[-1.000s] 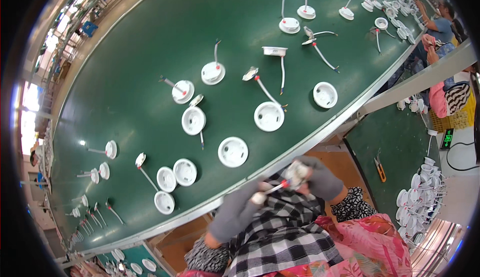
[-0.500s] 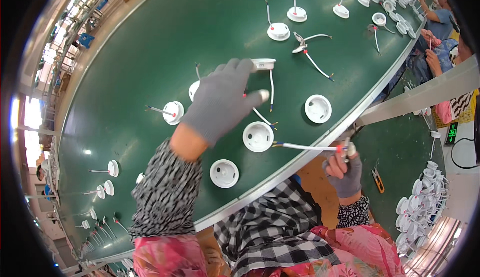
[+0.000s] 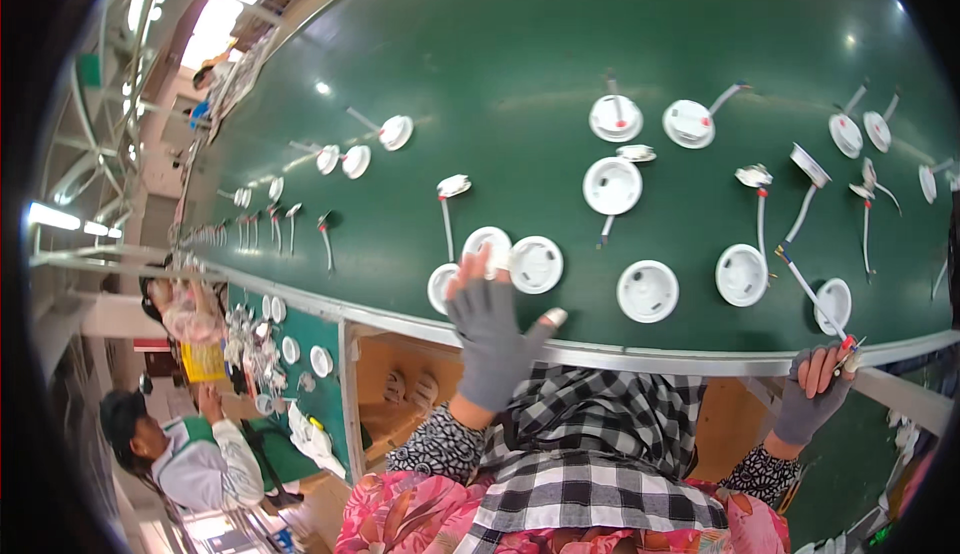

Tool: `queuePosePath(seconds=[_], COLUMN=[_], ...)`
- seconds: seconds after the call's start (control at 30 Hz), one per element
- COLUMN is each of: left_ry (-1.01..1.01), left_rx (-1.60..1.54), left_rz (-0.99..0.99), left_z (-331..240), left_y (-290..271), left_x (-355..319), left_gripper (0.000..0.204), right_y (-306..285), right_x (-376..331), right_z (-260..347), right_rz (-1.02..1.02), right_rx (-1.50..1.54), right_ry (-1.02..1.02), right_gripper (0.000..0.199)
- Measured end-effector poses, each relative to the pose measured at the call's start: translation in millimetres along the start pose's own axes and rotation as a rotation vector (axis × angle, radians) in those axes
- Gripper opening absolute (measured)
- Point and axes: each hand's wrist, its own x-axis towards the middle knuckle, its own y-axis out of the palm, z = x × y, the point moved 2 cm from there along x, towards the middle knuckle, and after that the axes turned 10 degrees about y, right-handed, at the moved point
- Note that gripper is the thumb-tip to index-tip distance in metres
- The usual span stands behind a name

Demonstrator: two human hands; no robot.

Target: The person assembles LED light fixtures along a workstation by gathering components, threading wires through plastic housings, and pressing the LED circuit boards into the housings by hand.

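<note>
- The left hand (image 3: 490, 329) is spread open in its grey glove, holding nothing, fingertips over the near edge of the green belt (image 3: 520, 44).
- Just beyond its fingertips lie three white discs (image 3: 536, 264) in a cluster, the nearest partly hidden behind the fingers.
- The right hand (image 3: 815, 389) pinches what looks like a wire end (image 3: 848, 342); the white wire (image 3: 805, 289) runs away up-left toward a disc on the far side.

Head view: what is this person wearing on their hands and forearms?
Both the left hand and the right hand wear grey knit gloves whose fingertips are cut off, leaving the ends of the fingers bare. Each forearm is covered by a black-and-white small-patterned sleeve, gathered at the wrist just below the glove cuff.
</note>
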Motion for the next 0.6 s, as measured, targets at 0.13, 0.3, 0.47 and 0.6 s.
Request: queuePosePath(seconds=[0.13, 0.3, 0.47, 0.6], left_ry=[-0.108, -0.178, -0.268, -0.676], left_rx=[0.101, 0.019, 0.33, 0.316], left_rz=[0.061, 0.042, 0.011, 0.22], left_z=[70, 117, 241, 423], left_y=[-15, 30, 22, -10], left_x=[-17, -58, -86, -113], left_gripper=[0.087, 0.079, 0.069, 0.044], right_y=[17, 25, 18, 49], right_x=[5, -4, -7, 6], right_z=[-29, -41, -37, -64], right_rz=[-0.006, -0.128, -0.072, -0.195], right_rx=[0.047, -0.078, -0.098, -0.016], right_ry=[0.104, 0.087, 0.154, 0.207], right_gripper=[0.017, 0.022, 0.033, 0.033])
